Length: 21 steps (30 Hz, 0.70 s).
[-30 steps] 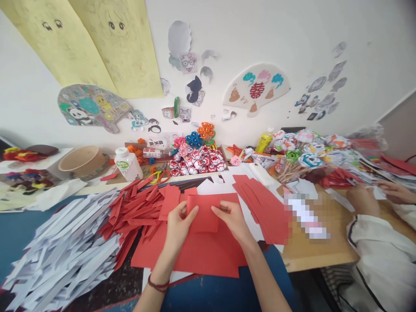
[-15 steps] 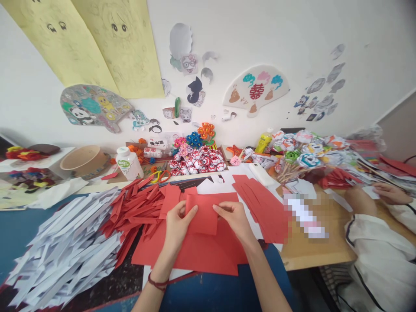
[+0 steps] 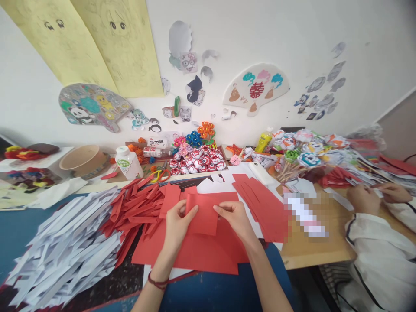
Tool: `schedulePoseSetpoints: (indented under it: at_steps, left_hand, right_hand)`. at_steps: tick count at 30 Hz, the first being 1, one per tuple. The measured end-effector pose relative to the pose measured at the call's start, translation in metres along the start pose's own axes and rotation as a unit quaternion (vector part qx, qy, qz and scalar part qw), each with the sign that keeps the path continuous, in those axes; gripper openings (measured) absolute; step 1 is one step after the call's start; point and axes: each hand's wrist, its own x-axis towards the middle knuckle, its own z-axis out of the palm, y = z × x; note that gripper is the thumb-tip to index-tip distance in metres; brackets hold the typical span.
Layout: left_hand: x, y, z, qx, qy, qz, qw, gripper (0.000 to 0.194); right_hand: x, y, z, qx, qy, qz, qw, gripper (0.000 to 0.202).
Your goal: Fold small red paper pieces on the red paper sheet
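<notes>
A small red paper sheet (image 3: 203, 216) is held up between both hands. My left hand (image 3: 178, 216) pinches its left side, thumb in front and fingers behind. On the opposite edge, my right hand (image 3: 233, 213) has thumb and fingertips closed on the paper. Underneath lie larger red sheets (image 3: 208, 260) on the table. Left of my hands is a heap of narrow folded red strips (image 3: 136, 203), beside a big pile of white folded strips (image 3: 71, 251). A stack of cut red paper (image 3: 263, 212) rests to the right.
Behind the paper stand red-and-white paper flowers (image 3: 198, 161), a white bottle (image 3: 128, 164) and orange-handled scissors (image 3: 162, 175). Paper flowers on sticks (image 3: 308, 151) lie back right. At the wooden table (image 3: 315, 255), a co-worker's hands (image 3: 365, 198) handle a white piece.
My hands keep their pinch on the red sheet with almost no movement. The co-worker's hands at the right have shifted slightly.
</notes>
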Motion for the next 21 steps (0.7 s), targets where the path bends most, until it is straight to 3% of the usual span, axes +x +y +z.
schedulePoseSetpoints:
  at_steps: [8,14,19,21]
  left_hand:
    - [0.002,0.003,0.000,-0.006,-0.002,0.004,1.000,0.036]
    - [0.009,0.003,-0.006,0.012,0.078,0.005,0.997,0.032]
    - [0.011,0.013,-0.007,0.111,-0.007,0.063,0.992,0.037]
    - [0.011,0.014,-0.006,0.134,-0.016,0.088,0.987,0.037]
  right_hand:
    - [0.000,-0.001,-0.002,-0.026,0.022,-0.017,0.999,0.032]
    - [-0.001,-0.002,-0.007,-0.042,0.022,-0.026,0.999,0.030]
    - [-0.005,-0.005,-0.011,-0.042,-0.007,-0.025,0.999,0.031]
    - [-0.007,-0.005,-0.012,-0.037,-0.009,-0.022,0.999,0.031]
